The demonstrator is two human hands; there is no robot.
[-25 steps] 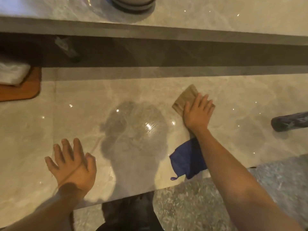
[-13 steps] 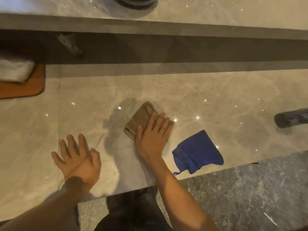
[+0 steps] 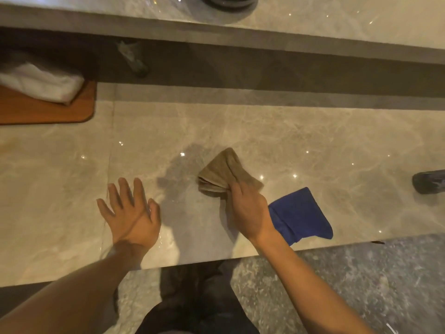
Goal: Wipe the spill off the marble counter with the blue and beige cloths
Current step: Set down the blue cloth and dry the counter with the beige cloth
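Right hand (image 3: pixel 245 208) now pinching beige cloth (image 3: pixel 224 173), bunched, no longer flat | left hand (image 3: pixel 131 213) splayed on marble counter (image 3: pixel 325 145) | blue cloth (image 3: pixel 301 214) at 3 o'clock, idle | wiping pass likely ended

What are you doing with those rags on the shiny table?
A person is wiping a pale marble counter. Their right hand pinches a bunched-up beige cloth near the middle of the counter. Their left hand is spread flat on the stone, holding nothing. A folded blue cloth lies unused by the near edge, just beside the right wrist. No obvious puddle shows on the stone, only shiny reflections, so I cannot tell how much spill remains.
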